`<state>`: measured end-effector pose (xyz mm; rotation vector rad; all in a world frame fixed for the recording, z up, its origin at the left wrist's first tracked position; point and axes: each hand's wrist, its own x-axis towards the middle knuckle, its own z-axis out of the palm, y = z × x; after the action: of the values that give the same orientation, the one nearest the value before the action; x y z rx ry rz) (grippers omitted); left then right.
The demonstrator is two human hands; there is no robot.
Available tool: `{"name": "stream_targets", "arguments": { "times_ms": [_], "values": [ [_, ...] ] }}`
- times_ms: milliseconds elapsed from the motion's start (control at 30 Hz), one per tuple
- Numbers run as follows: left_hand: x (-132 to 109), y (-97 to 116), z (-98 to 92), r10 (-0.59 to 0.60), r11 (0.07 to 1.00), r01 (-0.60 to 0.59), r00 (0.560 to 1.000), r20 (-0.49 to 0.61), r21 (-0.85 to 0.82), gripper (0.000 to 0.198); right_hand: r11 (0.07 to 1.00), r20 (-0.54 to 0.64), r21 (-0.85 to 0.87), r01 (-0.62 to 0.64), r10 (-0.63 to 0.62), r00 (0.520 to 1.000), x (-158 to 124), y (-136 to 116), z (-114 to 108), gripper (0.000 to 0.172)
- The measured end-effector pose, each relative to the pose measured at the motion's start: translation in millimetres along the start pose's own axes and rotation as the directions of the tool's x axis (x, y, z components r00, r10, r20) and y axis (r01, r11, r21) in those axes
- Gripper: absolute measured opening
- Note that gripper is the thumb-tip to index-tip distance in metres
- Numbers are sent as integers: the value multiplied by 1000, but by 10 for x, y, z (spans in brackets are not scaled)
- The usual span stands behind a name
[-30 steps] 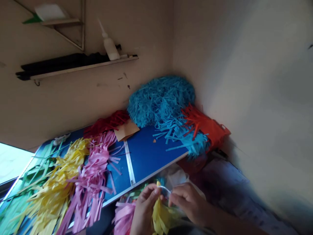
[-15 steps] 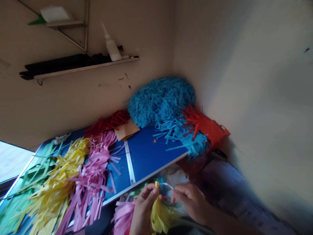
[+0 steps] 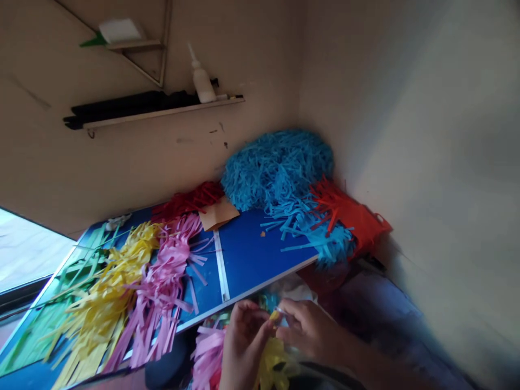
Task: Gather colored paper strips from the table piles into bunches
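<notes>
Below the table's front edge, my left hand (image 3: 246, 338) pinches the twisted top of a yellow paper tassel (image 3: 273, 362). Its fringed strips hang down behind the fingers. My right hand (image 3: 306, 327) is closed beside that twisted top, fingertips almost meeting the left thumb. A short bit of white string (image 3: 279, 310) shows at the right fingertips; the rest of it is hidden by the hand. Left of my left hand hangs a pink paper fringe (image 3: 209, 349), lower than the tabletop.
On the blue table (image 3: 252, 260) lie green strips (image 3: 79, 287), yellow fringes (image 3: 109, 292), pink fringes (image 3: 168, 276), dark red fringes (image 3: 189, 197) and brown paper (image 3: 219, 214). A big blue fringe heap (image 3: 280, 168) and red paper (image 3: 357, 219) sit near the corner. A glue bottle (image 3: 203, 84) stands on a wall shelf.
My hands have come closer together. The white string, looped between them before, now barely shows. The tassel's twisted top has shifted right and tilted. The view has turned slightly left.
</notes>
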<state>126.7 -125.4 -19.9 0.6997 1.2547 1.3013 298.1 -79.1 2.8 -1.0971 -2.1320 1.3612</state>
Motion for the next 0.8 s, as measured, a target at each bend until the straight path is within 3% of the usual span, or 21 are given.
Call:
{"name": "stream_targets", "arguments": {
  "times_ms": [133,233,400,667,800],
  "values": [
    [-32,-61,-76,17,1000,-16,999,-40,18,36,993,-45,-37,113,-114,992,-2,-79,45,39],
    [-47,-67,-92,-102,992,98,993,-52,-77,35,987,-109,7,160,-158,981,-15,-85,85,39],
    [-66,32,-40,-295,891,283,955,19,-356,37,984,-297,-17,179,-176,938,-33,-16,157,46],
    [-26,-14,-14,-300,872,272,954,-6,-407,38,944,-422,-279,178,-287,860,4,-12,231,41],
    [-46,10,17,-264,889,232,964,-27,-395,38,934,-423,-318,164,-295,857,23,-34,205,39]
  ]
}}
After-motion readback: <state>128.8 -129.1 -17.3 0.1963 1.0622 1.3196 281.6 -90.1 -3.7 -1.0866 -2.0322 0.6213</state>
